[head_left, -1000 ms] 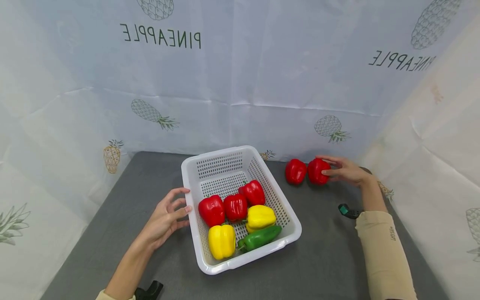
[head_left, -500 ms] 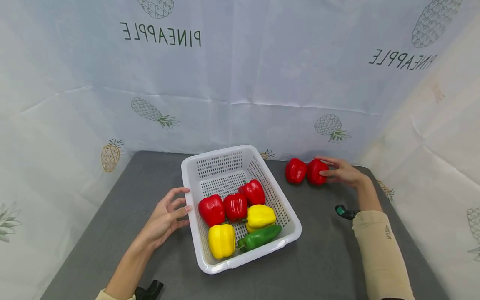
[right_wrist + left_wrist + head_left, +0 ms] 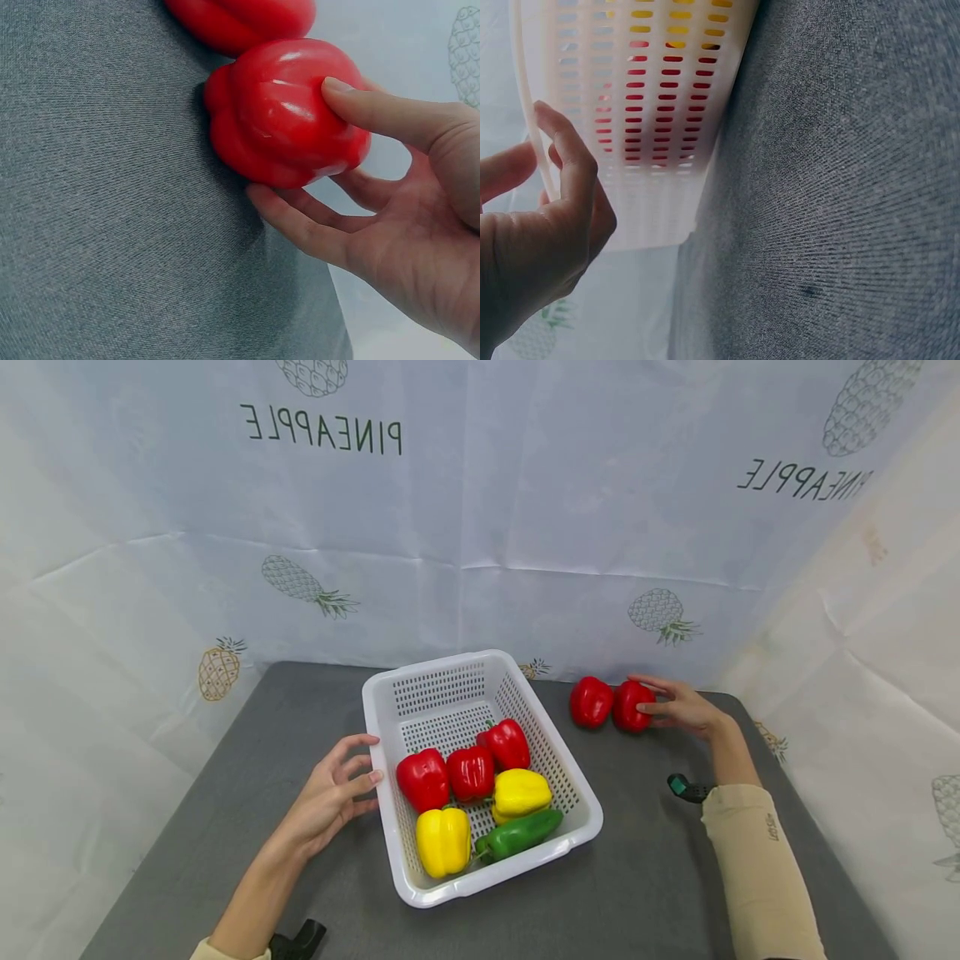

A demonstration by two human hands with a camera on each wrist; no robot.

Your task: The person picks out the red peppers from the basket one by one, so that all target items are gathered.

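Red and glossy, a bell pepper (image 3: 628,708) sits toward the far right of the grey table (image 3: 637,860), touching a second red bell pepper (image 3: 591,702) on its left. The right hand (image 3: 681,705) holds it, thumb pressed on one face and fingers spread round the other side, low by the tabletop. Skin this slick probably wants thumb and fingers squarely opposed across the widest part, with even, moderate pressure and no sideways push into its neighbour. The left hand (image 3: 333,793) pinches the left rim of the white plastic basket (image 3: 517,863) between thumb and fingertips; a light pinch should be enough to steady it.

By count: one basket; five red bell peppers, two on the table and three (image 3: 423,781) (image 3: 471,775) (image 3: 507,745) inside the basket; two yellow bell peppers (image 3: 444,843) (image 3: 522,794), both inside; one long green pepper (image 3: 519,836), lying along the near wall.
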